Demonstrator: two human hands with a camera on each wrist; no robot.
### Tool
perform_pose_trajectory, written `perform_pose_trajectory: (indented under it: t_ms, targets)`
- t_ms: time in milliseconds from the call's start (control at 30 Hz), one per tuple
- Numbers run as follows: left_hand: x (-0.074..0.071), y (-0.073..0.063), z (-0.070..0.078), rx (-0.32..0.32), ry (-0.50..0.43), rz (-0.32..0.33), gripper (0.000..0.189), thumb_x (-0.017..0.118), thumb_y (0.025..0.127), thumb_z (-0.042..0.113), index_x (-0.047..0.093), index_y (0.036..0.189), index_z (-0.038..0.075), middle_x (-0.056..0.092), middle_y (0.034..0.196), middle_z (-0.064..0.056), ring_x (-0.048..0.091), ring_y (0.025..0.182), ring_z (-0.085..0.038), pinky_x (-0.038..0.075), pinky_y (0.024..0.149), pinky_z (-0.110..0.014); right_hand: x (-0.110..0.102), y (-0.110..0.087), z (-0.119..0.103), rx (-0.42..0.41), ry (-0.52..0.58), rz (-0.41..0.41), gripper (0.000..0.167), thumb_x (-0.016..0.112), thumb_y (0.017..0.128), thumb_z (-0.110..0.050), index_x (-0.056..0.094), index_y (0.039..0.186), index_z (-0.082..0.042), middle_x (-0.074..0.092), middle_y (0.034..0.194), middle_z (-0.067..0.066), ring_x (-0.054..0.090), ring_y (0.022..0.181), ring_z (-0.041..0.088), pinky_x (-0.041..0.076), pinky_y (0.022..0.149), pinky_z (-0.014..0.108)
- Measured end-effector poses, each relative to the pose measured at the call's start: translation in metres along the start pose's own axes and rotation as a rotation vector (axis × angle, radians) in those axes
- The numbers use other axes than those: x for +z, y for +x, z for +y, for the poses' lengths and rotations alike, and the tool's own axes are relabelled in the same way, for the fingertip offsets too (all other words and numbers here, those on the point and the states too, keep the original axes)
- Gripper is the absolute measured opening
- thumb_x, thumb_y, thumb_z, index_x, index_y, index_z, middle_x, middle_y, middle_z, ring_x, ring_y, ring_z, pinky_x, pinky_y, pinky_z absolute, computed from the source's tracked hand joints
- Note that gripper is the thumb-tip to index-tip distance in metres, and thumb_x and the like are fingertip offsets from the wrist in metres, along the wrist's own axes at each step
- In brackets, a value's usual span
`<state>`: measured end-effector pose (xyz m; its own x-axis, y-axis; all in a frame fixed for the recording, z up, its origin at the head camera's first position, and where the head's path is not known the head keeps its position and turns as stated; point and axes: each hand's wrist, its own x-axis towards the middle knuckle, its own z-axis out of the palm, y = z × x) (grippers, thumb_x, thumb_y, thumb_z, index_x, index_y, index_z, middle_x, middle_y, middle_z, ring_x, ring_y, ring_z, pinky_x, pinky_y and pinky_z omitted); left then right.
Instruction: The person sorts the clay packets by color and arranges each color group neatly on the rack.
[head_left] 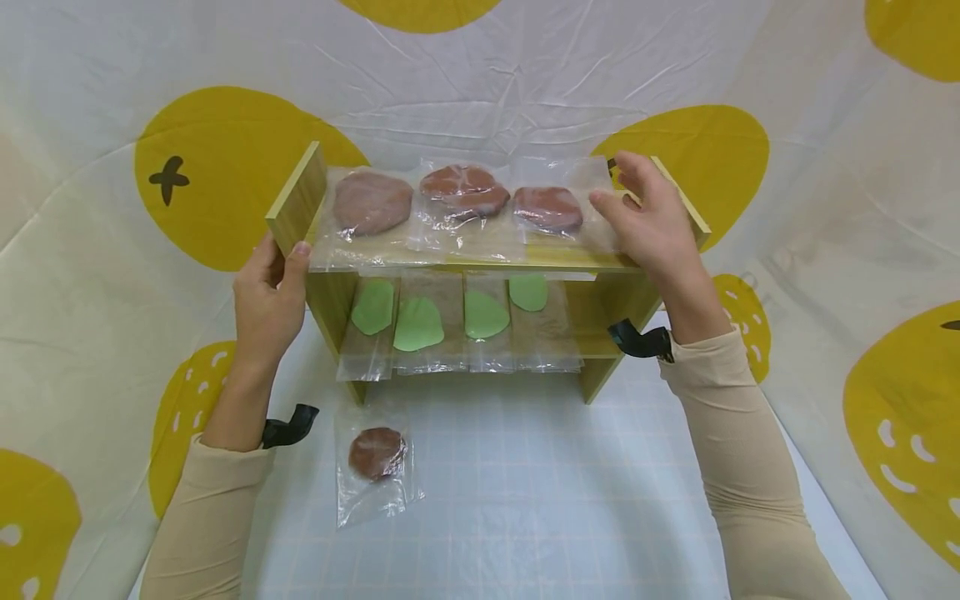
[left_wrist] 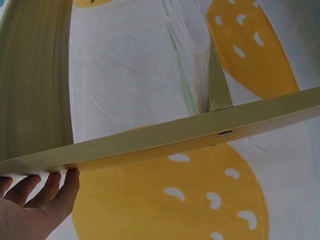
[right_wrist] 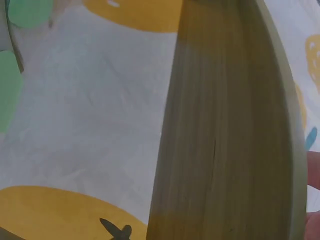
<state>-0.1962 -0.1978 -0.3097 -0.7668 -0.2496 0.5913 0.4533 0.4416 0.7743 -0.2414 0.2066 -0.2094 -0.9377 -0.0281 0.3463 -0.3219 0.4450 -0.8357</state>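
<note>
A small two-tier wooden shelf (head_left: 461, 267) stands in front of the person. My left hand (head_left: 272, 296) grips its left side panel, thumb at the front edge; in the left wrist view, fingertips (left_wrist: 70, 177) touch the panel. Three clear bags with flat reddish-brown pieces lie on the top tier: the left piece (head_left: 372, 202), the middle piece (head_left: 465, 192) and the right piece (head_left: 549, 208). My right hand (head_left: 651, 218) is over the tier's right end, thumb and fingers spread beside the right bag. Whether the thumb touches that bag, I cannot tell.
Several bags with light green flat pieces (head_left: 418, 323) lie on the lower tier, their ends overhanging its front. Another bagged reddish-brown piece (head_left: 377, 453) lies on the pale checked tabletop (head_left: 525, 500), front left. A white cloth with yellow shapes (head_left: 487, 83) hangs behind the shelf.
</note>
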Motion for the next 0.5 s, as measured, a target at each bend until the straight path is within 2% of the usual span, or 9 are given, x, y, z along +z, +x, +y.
perform_pose_trajectory:
  t_ms: [100, 233, 333, 500]
  targets:
    - [0.0, 0.0, 0.0, 0.0, 0.0, -0.002, 0.037, 0.057, 0.102, 0.028, 0.062, 0.137, 0.016, 0.066, 0.125, -0.007, 0.062, 0.102, -0.011, 0.052, 0.089, -0.026, -0.001, -0.006, -0.001, -0.034, 0.058, 0.046, 0.056, 0.066, 0.096, -0.017, 0.046, 0.148, -0.006, 0.046, 0.149, 0.009, 0.043, 0.137, 0.021, 0.033, 0.112, 0.031]
    - [0.001, 0.0, 0.0, 0.003, -0.001, -0.004, 0.038, 0.057, 0.103, 0.028, 0.062, 0.138, 0.015, 0.066, 0.126, -0.007, 0.062, 0.102, -0.011, 0.052, 0.089, -0.026, 0.0, -0.021, -0.004, -0.11, 0.232, 0.084, 0.047, 0.067, 0.094, -0.007, 0.055, 0.139, -0.003, 0.054, 0.138, 0.013, 0.051, 0.128, 0.025, 0.038, 0.108, 0.031]
    - [0.001, 0.0, 0.0, 0.003, -0.001, 0.0, 0.038, 0.057, 0.102, 0.028, 0.062, 0.138, 0.015, 0.066, 0.125, -0.007, 0.063, 0.102, -0.011, 0.052, 0.088, -0.025, 0.001, -0.035, -0.006, -0.176, 0.325, 0.065, 0.043, 0.066, 0.094, -0.001, 0.057, 0.135, -0.001, 0.057, 0.133, 0.016, 0.055, 0.122, 0.028, 0.041, 0.105, 0.031]
    - [0.001, 0.0, -0.001, 0.005, -0.003, 0.002, 0.038, 0.057, 0.102, 0.028, 0.062, 0.138, 0.015, 0.066, 0.125, -0.007, 0.063, 0.102, -0.011, 0.052, 0.088, -0.025, 0.006, -0.06, -0.006, -0.248, 0.393, -0.004, 0.042, 0.065, 0.094, 0.003, 0.058, 0.135, -0.001, 0.059, 0.129, 0.022, 0.059, 0.117, 0.029, 0.045, 0.101, 0.031]
